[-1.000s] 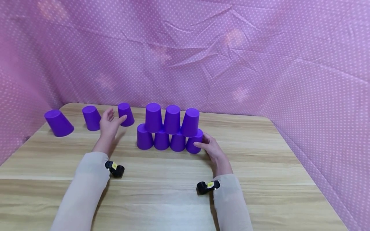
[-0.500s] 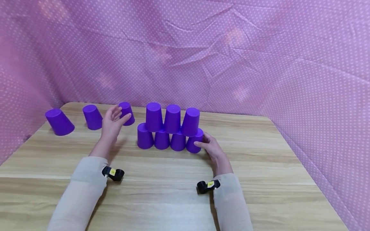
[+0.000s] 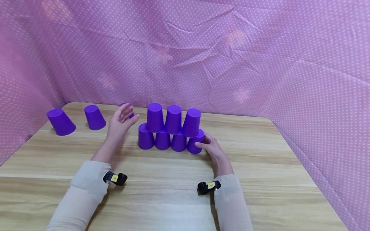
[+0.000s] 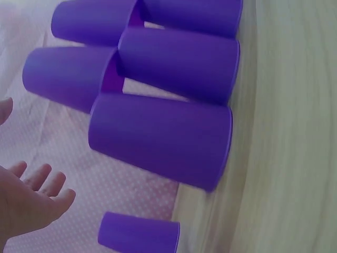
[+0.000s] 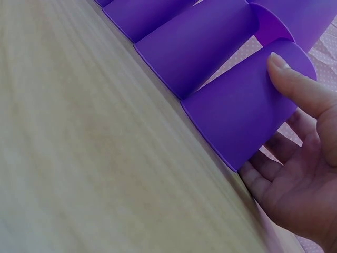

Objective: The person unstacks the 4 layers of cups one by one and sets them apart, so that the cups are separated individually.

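Note:
Several upside-down purple cups form a bottom row, with three more inverted cups [image 3: 174, 119] across the gaps on top. My right hand [image 3: 214, 149] grips the right-end bottom cup [image 5: 247, 105], thumb on its near face and fingers round the far side. Left of the stack, my left hand [image 3: 119, 124] hovers with fingers spread and nothing in it. It partly hides a lone cup [image 3: 131, 115] behind it. The left wrist view shows the left hand [image 4: 31, 197] apart from the stack's left-end bottom cup [image 4: 160, 139].
Two more inverted cups stand apart at the table's back left: one upright [image 3: 95, 118] and one [image 3: 61, 122] nearer the left edge. A pink dotted cloth [image 3: 185, 57] hangs behind and beside the wooden table [image 3: 162, 199].
My left hand has moved right, toward the stack, and now covers much of the lone cup. The right hand keeps its grip on the end cup, and the stack stands unchanged.

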Demonstrator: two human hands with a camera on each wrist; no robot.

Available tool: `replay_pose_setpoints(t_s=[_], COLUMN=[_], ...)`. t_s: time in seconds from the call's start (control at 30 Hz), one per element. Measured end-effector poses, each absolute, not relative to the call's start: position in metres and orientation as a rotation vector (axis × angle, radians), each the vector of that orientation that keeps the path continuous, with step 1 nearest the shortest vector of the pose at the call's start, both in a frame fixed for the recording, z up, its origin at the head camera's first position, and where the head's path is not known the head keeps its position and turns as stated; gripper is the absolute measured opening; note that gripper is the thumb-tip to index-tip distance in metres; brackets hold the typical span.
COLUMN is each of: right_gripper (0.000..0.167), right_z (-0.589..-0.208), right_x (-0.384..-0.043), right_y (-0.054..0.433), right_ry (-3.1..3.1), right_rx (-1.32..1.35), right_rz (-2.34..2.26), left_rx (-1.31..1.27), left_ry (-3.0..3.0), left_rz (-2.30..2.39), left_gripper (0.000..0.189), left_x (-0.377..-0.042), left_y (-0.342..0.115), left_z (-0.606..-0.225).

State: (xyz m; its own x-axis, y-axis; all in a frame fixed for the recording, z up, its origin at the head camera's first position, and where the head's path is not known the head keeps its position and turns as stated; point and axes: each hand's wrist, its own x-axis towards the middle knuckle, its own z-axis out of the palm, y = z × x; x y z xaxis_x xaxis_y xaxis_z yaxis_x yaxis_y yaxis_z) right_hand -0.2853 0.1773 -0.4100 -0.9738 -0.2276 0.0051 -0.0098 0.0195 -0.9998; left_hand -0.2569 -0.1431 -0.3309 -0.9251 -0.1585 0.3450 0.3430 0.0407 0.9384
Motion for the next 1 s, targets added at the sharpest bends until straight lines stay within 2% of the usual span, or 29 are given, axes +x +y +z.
replay_pose_setpoints(t_s=[0.57,1.0], right_gripper=[0.053,0.053], right_z=[-0.408,-0.407], right_x=[-0.284,-0.284], right_y=[0.176,0.175], right_ry=[2.131,2.138], right_rx=[-0.24,-0.228], right_rz=[-2.065,-2.065], left_rx=[-0.33,-0.291], left_ry=[-2.046,-2.165], left_rz=[-1.963,-1.923], left_gripper=[0.065,0.068], left_x=[-0.253,-0.26], left_y=[-0.117,-0.102], left_z=[-0.326,-0.327])
